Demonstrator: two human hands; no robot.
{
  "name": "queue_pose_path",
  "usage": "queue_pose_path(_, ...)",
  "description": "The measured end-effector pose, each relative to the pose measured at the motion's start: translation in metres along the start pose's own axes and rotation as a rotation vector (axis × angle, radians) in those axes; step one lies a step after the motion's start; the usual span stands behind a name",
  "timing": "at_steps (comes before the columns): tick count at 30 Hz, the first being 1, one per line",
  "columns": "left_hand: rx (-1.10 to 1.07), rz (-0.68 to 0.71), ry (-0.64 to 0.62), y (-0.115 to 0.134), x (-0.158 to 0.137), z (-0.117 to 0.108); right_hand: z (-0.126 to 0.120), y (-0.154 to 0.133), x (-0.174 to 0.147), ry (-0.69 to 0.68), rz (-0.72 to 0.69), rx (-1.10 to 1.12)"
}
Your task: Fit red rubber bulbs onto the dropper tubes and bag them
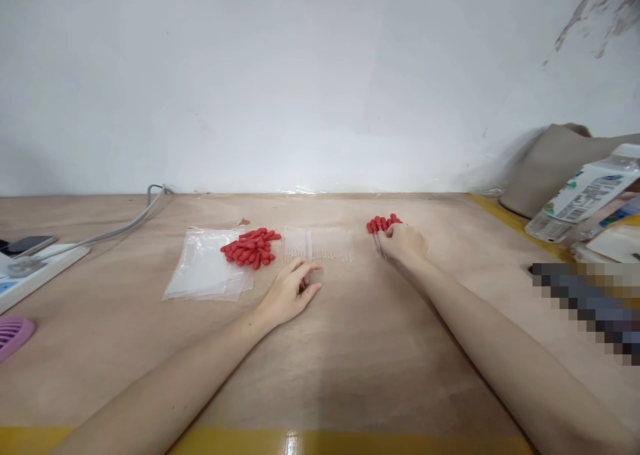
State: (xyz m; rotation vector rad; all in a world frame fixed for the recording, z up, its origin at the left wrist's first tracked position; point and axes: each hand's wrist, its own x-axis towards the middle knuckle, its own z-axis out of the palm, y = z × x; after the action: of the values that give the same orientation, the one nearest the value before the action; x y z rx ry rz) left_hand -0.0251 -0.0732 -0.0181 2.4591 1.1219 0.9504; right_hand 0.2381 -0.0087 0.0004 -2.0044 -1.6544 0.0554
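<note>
My right hand [404,240] is at the right, fingers closed about the clear stem of a red-bulbed dropper; its fingertips are partly hidden. Several red-bulbed droppers [383,223] lie together beside those fingers. In the middle, thin clear glass tubes [320,243] lie side by side in a row. My left hand [293,288] rests just in front of the row, with thumb and fingers apart and nothing visible between them. Loose red rubber bulbs [253,247] form a pile to the left of the tubes, partly on the clear plastic bags [205,268].
At the left are a white power strip [45,268] with a grey cable, a dark phone and a purple slatted object [15,337]. A tilted plastic bottle [585,192] and a beige bag [550,165] stand at the right. A white wall [320,82] closes the back.
</note>
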Motion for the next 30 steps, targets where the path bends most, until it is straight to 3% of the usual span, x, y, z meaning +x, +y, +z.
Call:
queue_pose_path(6,0.002,0.003,-0.002,0.000,0.000,-0.001,0.003,0.006,-0.001,0.003,-0.036,-0.054)
queue_pose_path(11,-0.004,0.000,-0.017,0.001,0.001,0.000,0.006,-0.010,-0.008,-0.018,-0.065,-0.083)
queue_pose_path(15,-0.004,0.008,-0.018,0.000,0.001,0.000,0.013,-0.032,-0.011,-0.118,-0.094,-0.103)
queue_pose_path(21,-0.018,0.011,-0.022,-0.001,0.001,0.002,0.023,-0.049,0.000,-0.255,-0.032,-0.189)
queue_pose_path(27,-0.007,0.008,-0.032,-0.002,0.001,0.002,0.025,-0.056,-0.001,-0.265,-0.031,-0.212)
queue_pose_path(30,0.001,0.007,-0.050,-0.001,0.001,0.001,0.020,-0.053,-0.015,-0.171,-0.095,-0.219)
